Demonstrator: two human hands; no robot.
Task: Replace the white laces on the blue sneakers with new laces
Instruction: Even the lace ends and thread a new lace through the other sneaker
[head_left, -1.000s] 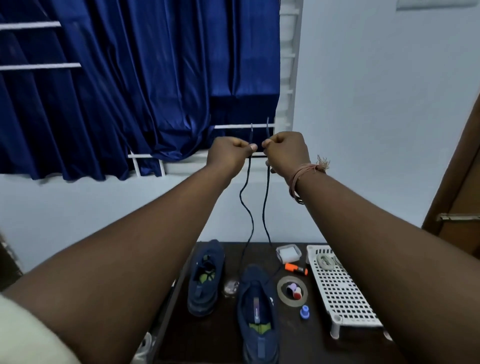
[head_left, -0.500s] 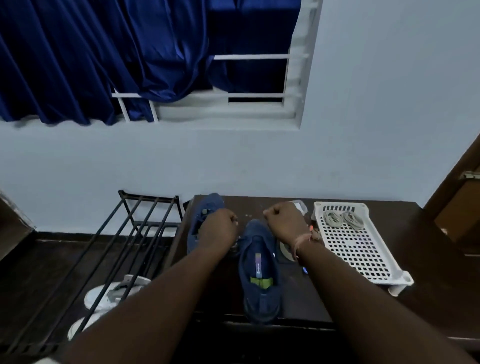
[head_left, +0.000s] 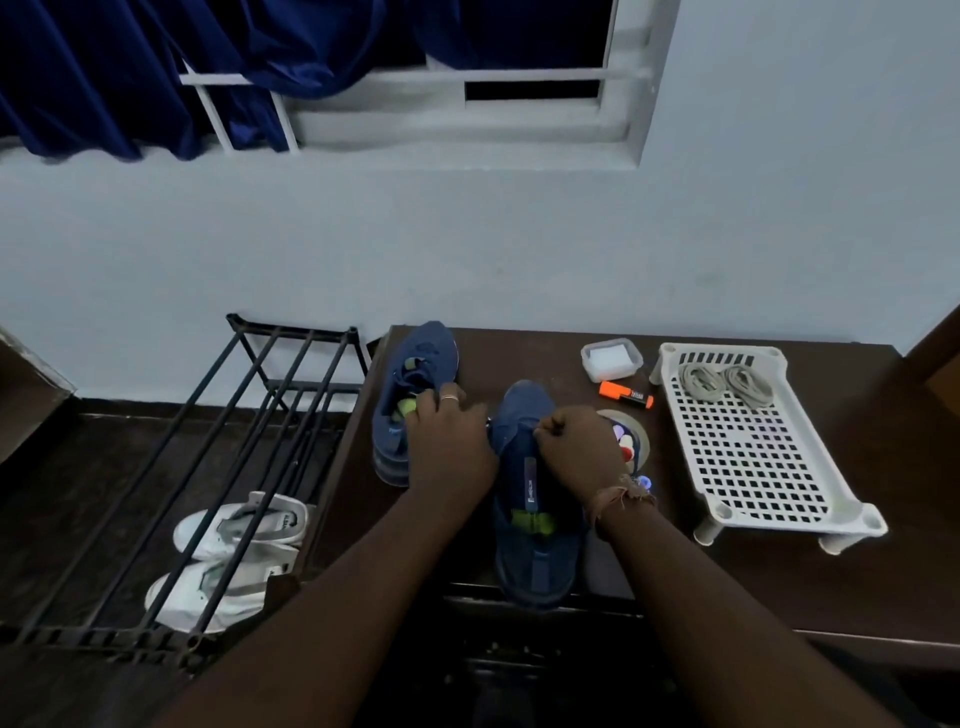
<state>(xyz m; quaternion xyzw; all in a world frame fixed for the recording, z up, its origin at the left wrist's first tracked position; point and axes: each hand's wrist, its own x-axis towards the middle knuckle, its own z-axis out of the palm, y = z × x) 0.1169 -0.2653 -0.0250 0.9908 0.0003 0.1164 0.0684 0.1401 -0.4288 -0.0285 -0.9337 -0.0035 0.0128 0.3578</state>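
the orange marker (head_left: 626, 395) carries dark lettering too small to read, and the strip on the near blue sneaker (head_left: 535, 499) has a white mark, also unreadable. the new lace is hard to make out under the hands. right hand (head_left: 579, 449) is curled, pinching at the tongue of the near sneaker, which lies mid-table (head_left: 779, 582), toe far. left hand (head_left: 449, 447) has fingers bent on the far blue sneaker (head_left: 410, 384) just left; what it grips i cannot tell. two pale laces (head_left: 724, 382) lie coiled on the white tray (head_left: 748, 457).
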